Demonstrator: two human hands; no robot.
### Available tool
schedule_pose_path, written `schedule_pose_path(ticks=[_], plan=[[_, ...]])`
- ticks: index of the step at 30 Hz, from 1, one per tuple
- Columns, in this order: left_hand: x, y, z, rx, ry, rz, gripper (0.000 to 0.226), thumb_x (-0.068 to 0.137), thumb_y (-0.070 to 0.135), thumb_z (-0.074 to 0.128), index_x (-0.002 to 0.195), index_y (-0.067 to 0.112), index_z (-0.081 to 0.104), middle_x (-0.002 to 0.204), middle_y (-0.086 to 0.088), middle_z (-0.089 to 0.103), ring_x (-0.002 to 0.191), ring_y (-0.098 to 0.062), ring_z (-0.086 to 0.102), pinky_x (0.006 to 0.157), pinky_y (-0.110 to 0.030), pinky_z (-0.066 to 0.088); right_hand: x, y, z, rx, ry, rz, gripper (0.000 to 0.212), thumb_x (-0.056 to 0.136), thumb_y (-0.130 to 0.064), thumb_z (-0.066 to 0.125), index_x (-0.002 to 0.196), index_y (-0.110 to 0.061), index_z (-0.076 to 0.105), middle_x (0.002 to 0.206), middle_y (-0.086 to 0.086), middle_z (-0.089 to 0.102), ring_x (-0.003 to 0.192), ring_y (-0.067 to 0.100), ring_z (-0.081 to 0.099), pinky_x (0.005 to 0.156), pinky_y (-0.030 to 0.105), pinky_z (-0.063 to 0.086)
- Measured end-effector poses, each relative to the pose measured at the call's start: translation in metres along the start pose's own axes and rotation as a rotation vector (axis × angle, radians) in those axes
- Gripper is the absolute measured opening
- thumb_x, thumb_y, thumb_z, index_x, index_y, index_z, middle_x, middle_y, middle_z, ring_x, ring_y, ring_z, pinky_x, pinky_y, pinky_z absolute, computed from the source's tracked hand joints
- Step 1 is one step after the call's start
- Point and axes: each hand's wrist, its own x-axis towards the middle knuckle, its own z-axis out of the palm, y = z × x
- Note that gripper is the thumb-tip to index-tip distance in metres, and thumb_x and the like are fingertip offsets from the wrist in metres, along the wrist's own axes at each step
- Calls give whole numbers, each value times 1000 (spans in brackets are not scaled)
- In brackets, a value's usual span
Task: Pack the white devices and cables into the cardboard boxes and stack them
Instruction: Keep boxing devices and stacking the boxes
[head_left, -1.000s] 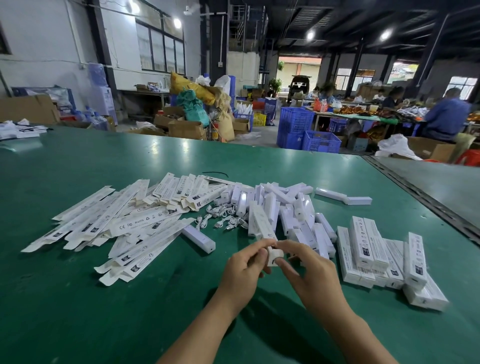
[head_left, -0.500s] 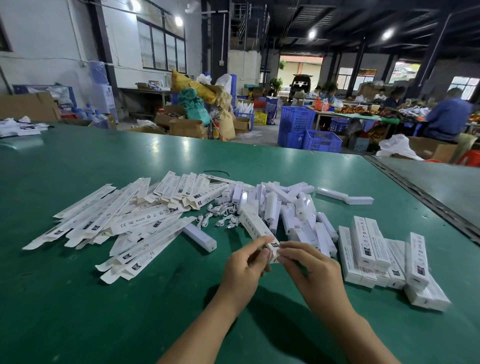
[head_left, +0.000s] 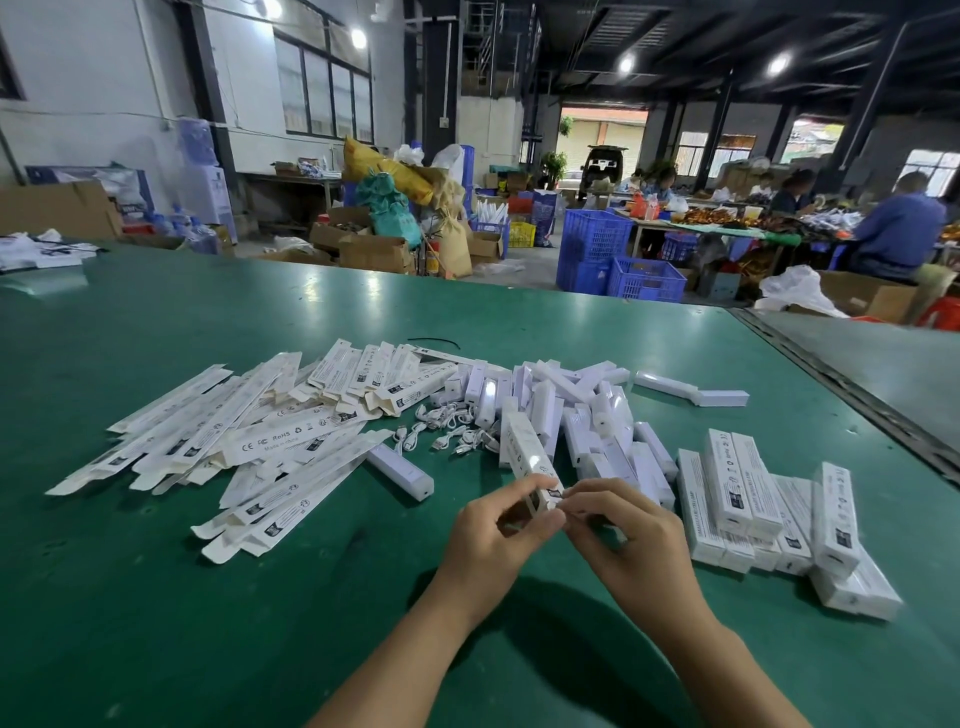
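Observation:
I hold one long white box (head_left: 524, 449) near the table's front, its far end pointing away from me. My left hand (head_left: 493, 535) grips the near end, and my right hand (head_left: 623, 540) pinches the end flap there. Flat unfolded boxes (head_left: 218, 441) lie fanned out to the left. A heap of white devices (head_left: 576, 415) sits behind my hands, with several coiled white cables (head_left: 447, 431) beside it. Closed packed boxes (head_left: 769, 509) are stacked in layers to the right.
All of this lies on a green table (head_left: 156, 597). One loose device (head_left: 400, 470) lies left of my hands, another pair (head_left: 691, 389) at the back right. A metal seam (head_left: 852, 395) runs along the table's right. Blue crates, cartons and seated people are beyond the far edge.
The box I hold has tilted from nearly flat toward pointing away from me, and my fingers have closed in on its near-end flap. Both hands stayed in the same spot.

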Motion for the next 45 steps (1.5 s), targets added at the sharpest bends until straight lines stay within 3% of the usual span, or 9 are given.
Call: schedule_pose_path(ticks=[5, 11, 19, 22, 26, 28, 33, 41, 45], plan=[[-1, 3, 0, -61, -9, 11, 46, 79, 55, 74, 118, 31, 70, 67, 21, 62, 68, 7, 56, 68, -8, 42, 1, 2, -4, -4, 0, -25, 7, 77, -10, 75, 82, -5, 75, 92, -2, 70, 83, -1, 66, 72, 11, 53], [-1, 5, 0, -136, 23, -9, 33, 80, 36, 80, 110, 26, 72, 65, 16, 60, 66, 0, 54, 67, -13, 44, -1, 2, -1, 35, 5, -1, 9, 77, -12, 73, 79, -4, 75, 92, 0, 72, 84, 0, 68, 73, 12, 54], [-2, 7, -2, -135, -12, -14, 30, 82, 34, 79, 109, 23, 72, 65, 18, 62, 66, 4, 55, 68, -10, 43, 3, 1, -6, 46, -33, 40, 7, 76, -8, 80, 81, -10, 76, 90, -6, 70, 76, 6, 68, 63, 30, 56], [-2, 8, -2, -161, -11, -30, 35, 80, 36, 81, 112, 26, 73, 68, 13, 63, 69, -3, 57, 71, -18, 48, 5, 1, -7, -28, -55, -77, 12, 80, -13, 74, 90, -9, 78, 94, -1, 70, 76, 10, 69, 67, 25, 56], [-2, 9, 1, -283, 10, -56, 61, 61, 49, 90, 111, 19, 72, 67, 3, 64, 64, -10, 56, 66, -21, 49, 6, 3, -9, -61, -49, -143, 9, 79, -9, 75, 87, -8, 79, 95, 2, 71, 82, 8, 69, 74, 19, 56], [-2, 9, 0, -321, 15, -67, 57, 59, 46, 92, 107, 21, 74, 68, -2, 65, 63, -13, 57, 66, -22, 51, 6, 3, -9, -62, -47, -152, 8, 79, -9, 75, 86, -8, 79, 96, 2, 72, 83, 7, 69, 76, 18, 56], [-4, 10, -2, -300, -34, -82, 29, 72, 25, 89, 97, 30, 75, 67, 4, 69, 61, -8, 60, 64, -19, 51, 4, 6, -9, 51, -19, -49, 7, 76, -12, 77, 80, -7, 77, 90, -2, 73, 78, 6, 70, 67, 27, 58], [-4, 14, -3, -245, -125, -51, 28, 74, 35, 84, 98, 27, 73, 78, 0, 66, 71, -13, 59, 71, -23, 50, 2, 7, -6, 365, -14, 239, 16, 68, -24, 80, 80, -23, 70, 78, -5, 72, 74, 16, 70, 70, 28, 57], [-3, 20, -6, -358, -156, -65, 29, 76, 39, 82, 98, 22, 74, 83, -10, 65, 70, -18, 58, 71, -29, 51, 0, 5, -3, 314, -33, 177, 12, 88, -39, 69, 99, -36, 68, 95, -9, 69, 89, 15, 67, 75, 24, 54]])
